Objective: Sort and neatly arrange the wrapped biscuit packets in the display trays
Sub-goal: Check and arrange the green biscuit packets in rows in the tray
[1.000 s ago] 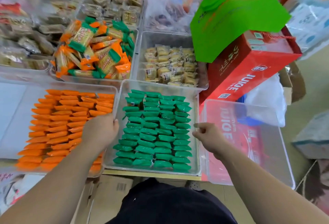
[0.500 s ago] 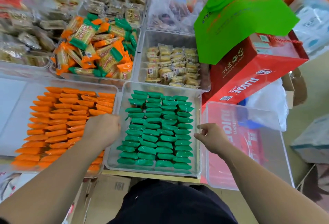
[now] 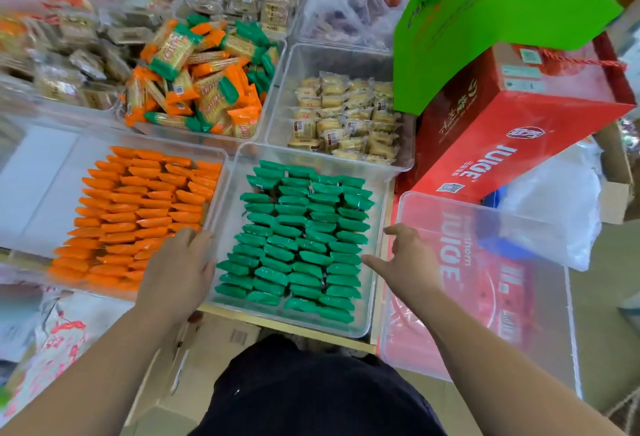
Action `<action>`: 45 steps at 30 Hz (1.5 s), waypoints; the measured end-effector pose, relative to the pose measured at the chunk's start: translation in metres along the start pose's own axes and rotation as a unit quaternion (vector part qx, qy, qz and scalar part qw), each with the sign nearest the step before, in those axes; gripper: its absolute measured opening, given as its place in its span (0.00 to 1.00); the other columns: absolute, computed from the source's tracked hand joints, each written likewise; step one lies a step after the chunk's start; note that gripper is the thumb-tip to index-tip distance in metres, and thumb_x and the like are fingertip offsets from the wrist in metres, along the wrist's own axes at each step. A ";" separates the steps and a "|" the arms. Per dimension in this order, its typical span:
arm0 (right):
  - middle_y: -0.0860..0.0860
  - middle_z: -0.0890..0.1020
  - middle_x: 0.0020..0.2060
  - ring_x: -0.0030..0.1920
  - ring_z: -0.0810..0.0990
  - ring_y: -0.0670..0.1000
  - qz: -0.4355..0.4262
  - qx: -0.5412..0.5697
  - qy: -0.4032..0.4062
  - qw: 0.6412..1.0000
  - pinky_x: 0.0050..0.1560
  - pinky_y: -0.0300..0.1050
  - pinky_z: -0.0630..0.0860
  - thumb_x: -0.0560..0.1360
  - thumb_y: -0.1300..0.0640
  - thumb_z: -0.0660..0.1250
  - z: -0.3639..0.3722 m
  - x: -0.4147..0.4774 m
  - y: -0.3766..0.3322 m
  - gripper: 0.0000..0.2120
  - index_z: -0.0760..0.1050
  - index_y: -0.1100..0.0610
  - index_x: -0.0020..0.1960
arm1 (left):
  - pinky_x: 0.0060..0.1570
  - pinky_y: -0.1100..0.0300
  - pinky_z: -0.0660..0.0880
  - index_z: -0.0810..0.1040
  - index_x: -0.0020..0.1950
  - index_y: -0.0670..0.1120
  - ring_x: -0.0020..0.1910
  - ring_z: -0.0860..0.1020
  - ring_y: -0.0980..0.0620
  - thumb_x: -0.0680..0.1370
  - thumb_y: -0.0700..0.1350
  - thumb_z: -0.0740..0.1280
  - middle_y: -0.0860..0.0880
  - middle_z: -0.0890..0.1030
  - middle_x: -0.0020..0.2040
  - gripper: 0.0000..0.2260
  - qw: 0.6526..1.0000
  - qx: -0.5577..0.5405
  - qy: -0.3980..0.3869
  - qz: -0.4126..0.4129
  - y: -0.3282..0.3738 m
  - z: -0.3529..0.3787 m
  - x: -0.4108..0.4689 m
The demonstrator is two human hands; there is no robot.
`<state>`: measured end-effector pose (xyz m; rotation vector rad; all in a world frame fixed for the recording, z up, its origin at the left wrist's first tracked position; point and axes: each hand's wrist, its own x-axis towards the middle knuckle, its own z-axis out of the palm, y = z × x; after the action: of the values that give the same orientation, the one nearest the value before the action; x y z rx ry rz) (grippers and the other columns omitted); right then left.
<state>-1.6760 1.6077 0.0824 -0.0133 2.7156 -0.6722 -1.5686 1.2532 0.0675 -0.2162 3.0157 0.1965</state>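
Green packets [image 3: 301, 238]: glossy green wrappers, stood on edge in four columns and overlapping like shingles. They fill the clear tray [image 3: 294, 325] front and centre, just ahead of the person. Orange packets [image 3: 138, 214] are packed the same way in the neighbouring tray [image 3: 34, 193] on the left. Left hand [image 3: 176, 273] sits on the wall between the two trays with fingers bent over it. Tips hidden, can't tell if it grips. Right hand [image 3: 410, 259] is at the tray's right wall, loose and spread, thumb [image 3: 372, 262] poking in over the rim, holding nothing. Versus 0.5 s ago: right hand was curled at that rim, now opened out. Left hand same spot. Rows look unchanged.
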 end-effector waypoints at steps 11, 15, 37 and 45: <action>0.46 0.83 0.47 0.57 0.71 0.54 -0.306 -0.403 -0.191 0.841 0.58 0.53 0.64 0.75 0.44 0.71 0.036 -0.025 -0.033 0.13 0.83 0.47 0.57 | 0.44 0.48 0.75 0.69 0.73 0.40 0.51 0.74 0.42 0.76 0.52 0.60 0.39 0.73 0.61 0.28 0.999 -0.028 -0.017 0.020 -0.013 0.021 -0.020; 0.46 0.84 0.47 0.56 0.70 0.53 -0.265 -0.437 -0.204 0.835 0.60 0.53 0.64 0.74 0.40 0.71 0.043 -0.027 -0.043 0.15 0.84 0.47 0.56 | 0.48 0.47 0.76 0.69 0.73 0.40 0.55 0.74 0.42 0.75 0.52 0.62 0.40 0.72 0.63 0.28 0.997 -0.064 -0.023 0.022 -0.017 0.022 -0.018; 0.40 0.78 0.44 0.43 0.77 0.47 -0.072 -0.034 -0.119 0.990 0.41 0.40 0.75 0.84 0.52 0.59 -0.039 -0.073 -0.065 0.05 0.69 0.52 0.50 | 0.69 0.41 0.63 0.76 0.67 0.46 0.72 0.66 0.40 0.74 0.56 0.64 0.42 0.72 0.70 0.24 0.984 -0.174 0.027 0.036 0.000 -0.017 -0.018; 0.53 0.85 0.46 0.46 0.84 0.54 0.021 0.423 -0.015 0.906 0.52 0.52 0.79 0.84 0.62 0.56 -0.071 -0.119 -0.048 0.08 0.70 0.66 0.54 | 0.52 0.53 0.81 0.82 0.56 0.46 0.47 0.84 0.52 0.82 0.40 0.64 0.46 0.86 0.48 0.08 0.732 -0.644 -0.212 -0.073 0.132 -0.085 -0.014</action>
<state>-1.5903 1.6073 0.2019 0.2386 2.1629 -1.7421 -1.5832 1.3728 0.1689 -0.4071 1.8582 1.9403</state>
